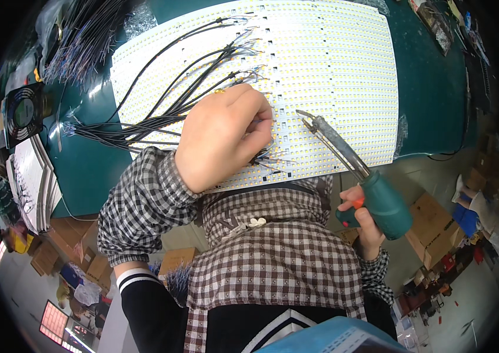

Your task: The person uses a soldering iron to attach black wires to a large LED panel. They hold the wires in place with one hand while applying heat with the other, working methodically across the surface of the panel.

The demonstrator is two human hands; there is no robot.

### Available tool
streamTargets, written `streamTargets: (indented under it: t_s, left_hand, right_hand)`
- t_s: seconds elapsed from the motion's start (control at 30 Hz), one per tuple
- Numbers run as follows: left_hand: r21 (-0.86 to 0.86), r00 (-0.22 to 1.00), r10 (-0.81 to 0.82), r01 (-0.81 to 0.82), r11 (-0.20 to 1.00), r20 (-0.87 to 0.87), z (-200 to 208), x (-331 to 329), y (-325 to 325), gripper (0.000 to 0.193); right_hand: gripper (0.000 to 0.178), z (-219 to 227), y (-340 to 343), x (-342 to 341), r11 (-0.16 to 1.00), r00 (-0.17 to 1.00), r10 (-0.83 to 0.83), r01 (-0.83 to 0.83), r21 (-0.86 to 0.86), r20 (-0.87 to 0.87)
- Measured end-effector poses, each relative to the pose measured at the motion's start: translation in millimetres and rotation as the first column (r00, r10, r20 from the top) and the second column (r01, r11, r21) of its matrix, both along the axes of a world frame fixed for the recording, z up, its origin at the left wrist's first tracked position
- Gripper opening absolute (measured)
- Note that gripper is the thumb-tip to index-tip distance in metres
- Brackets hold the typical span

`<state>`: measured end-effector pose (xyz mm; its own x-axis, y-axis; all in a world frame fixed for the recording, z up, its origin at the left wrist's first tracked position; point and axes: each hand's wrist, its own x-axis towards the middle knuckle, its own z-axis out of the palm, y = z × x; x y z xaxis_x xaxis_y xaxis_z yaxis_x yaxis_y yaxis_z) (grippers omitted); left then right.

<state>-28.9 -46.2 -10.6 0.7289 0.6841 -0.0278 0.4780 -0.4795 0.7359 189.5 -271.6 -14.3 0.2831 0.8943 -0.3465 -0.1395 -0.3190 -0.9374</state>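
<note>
The left hand is curled; whether anything is pinched cannot be told. By the right hand's wrapped fingers, a soldering gun is gripped, aimed toward 11 o'clock, seemingly for reach over LED boards. Black cables are trailed toward 9 o'clock, likely clear of it.

Smooth dark-green worktable spans most of upper bkgd, edges bent by lens. Pale grey floor shows on R & L, past the table. Large brown cardboard box on floor at R, w/ jumbled multicoloured clutter by it, mostly too small to ID. Smaller brown cartons at L. Btm L: bright pinkish gridded panel, poss. window, can't tell; thin white light strip nearby.
</note>
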Motion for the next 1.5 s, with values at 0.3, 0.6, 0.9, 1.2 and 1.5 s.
streamTargets:
  t_s: [0.3,0.6,0.9,1.2,1.5]
  left_hand:
    - [0.163,0.987,-0.158,0.153,0.975,0.014,2,-4,8,0.011]
    - [0.236,0.984,-0.18,0.178,0.955,-0.011,-6,-3,6,0.01]
    - [-0.076,0.995,-0.066,0.071,0.995,0.068,10,-4,2,0.013]
    - [0.081,0.993,-0.106,0.101,0.992,0.06,2,-6,6,0.01]
    - [0.025,0.999,-0.037,0.036,0.999,0.036,3,-2,2,0.011]
  right_hand:
    - [0.055,0,18,1,0.992,0.989,-0.072,0.085,0.092,-0.13]
    - [0.052,-6,13,4,0.98,0.972,-0.117,0.147,0.137,-0.206]
    - [0.052,-6,11,5,0.976,0.971,-0.12,0.154,0.152,-0.207]
    - [0.052,-8,9,5,0.98,0.976,-0.091,0.123,0.157,-0.198]
    - [0.052,-5,9,6,0.985,0.979,-0.078,0.106,0.138,-0.191]
